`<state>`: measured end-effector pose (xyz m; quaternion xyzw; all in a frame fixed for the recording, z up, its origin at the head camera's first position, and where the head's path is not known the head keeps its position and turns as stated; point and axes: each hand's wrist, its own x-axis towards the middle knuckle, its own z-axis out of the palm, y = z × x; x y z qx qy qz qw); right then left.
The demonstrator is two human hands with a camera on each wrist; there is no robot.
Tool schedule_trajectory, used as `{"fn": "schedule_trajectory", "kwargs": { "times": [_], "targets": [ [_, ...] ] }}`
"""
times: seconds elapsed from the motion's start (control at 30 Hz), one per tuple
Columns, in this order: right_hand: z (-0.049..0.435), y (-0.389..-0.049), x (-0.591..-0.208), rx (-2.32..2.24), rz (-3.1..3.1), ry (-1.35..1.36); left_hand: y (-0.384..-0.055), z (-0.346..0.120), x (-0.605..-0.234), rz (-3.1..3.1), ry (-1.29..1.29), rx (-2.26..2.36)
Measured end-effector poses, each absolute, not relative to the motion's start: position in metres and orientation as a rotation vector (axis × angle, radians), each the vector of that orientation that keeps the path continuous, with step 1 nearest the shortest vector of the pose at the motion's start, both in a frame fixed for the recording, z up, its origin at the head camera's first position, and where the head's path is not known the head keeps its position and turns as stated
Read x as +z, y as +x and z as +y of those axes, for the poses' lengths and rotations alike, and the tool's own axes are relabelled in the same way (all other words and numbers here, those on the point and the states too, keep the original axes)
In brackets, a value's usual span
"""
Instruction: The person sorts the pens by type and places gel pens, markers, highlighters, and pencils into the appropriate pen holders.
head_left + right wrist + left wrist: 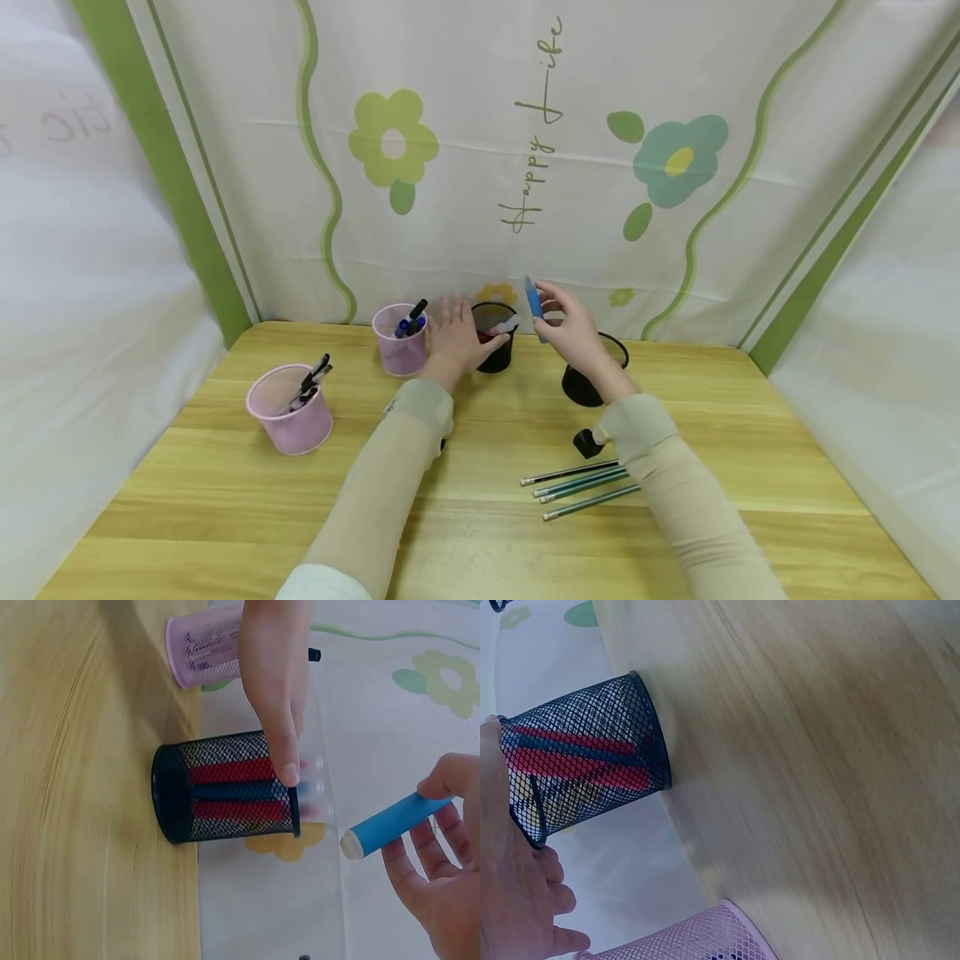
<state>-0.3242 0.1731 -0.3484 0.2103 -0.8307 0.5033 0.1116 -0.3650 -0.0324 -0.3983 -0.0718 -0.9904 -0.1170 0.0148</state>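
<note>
At the back of the table stands a black mesh cup (496, 361) with thick red and blue sticks (238, 790) inside, their translucent ends above the rim. My left hand (459, 342) holds this cup at its rim, the thumb on one side and the other fingers by the opposite side. To the right, above the table, my right hand (566, 327) pinches a thick blue marker-like stick (401, 823) with a white end. The stick is apart from the cup. Below the right hand sits a second black cup (579, 388), partly hidden by the wrist.
A pink mesh cup (400, 357) with pens adjoins the left hand. Another pink cup (298, 429) with pens stands farther left. Several pencils (581, 483) lie near the right forearm. A white printed curtain (465, 225) hangs right behind the cups.
</note>
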Motion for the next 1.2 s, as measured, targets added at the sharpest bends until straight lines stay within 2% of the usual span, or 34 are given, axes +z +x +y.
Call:
{"fn": "schedule_trajectory", "kwargs": {
  "times": [0.7, 1.2],
  "targets": [
    [0.139, -0.340, -0.355, 1.854, -2.033, 0.435, -0.367, -0.031, -0.400, -3.090, -0.217, -0.316],
    [0.120, -0.343, -0.379, 1.780, -2.148, 0.411, -0.367, -0.030, -0.399, -3.079, -0.200, -0.320]
  ]
}}
